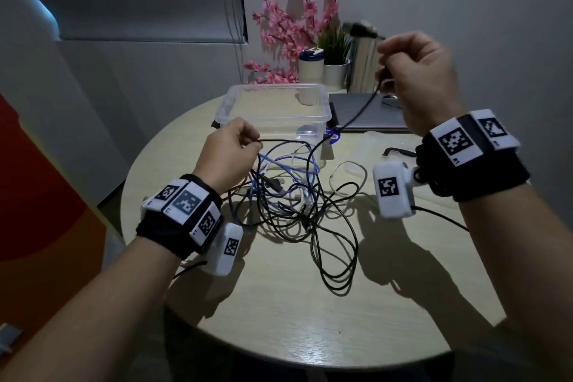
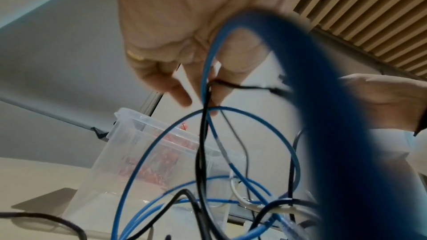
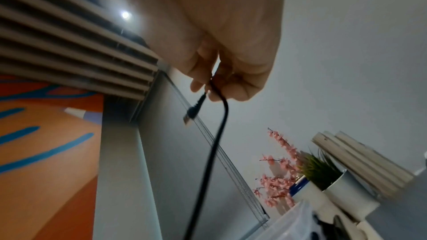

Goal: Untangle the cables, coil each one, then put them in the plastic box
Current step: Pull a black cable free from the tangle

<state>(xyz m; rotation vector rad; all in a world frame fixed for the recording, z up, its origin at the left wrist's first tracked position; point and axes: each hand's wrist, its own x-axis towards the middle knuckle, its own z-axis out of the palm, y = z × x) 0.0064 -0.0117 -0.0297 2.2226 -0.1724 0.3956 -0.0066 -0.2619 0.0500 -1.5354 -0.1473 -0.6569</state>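
Note:
A tangle of black, blue and white cables [image 1: 288,195] lies on the round wooden table [image 1: 279,304]. My right hand [image 1: 415,77] is raised high and pinches a black cable [image 3: 212,145] just behind its plug [image 3: 193,112]; the cable runs down to the pile. My left hand [image 1: 229,152], low by the box's near wall, pinches the black cable [image 2: 231,84] in its fingertips, with blue cable loops [image 2: 208,134] hanging in front of the fingers. The clear plastic box [image 1: 273,108] stands open behind the pile, with no cable seen in it.
A closed laptop [image 1: 369,112] lies right of the box, with a clear lid [image 1: 393,158] in front of it. Pink artificial flowers [image 1: 294,28], a white cup [image 1: 310,65] and a potted plant [image 1: 336,62] stand at the table's back edge.

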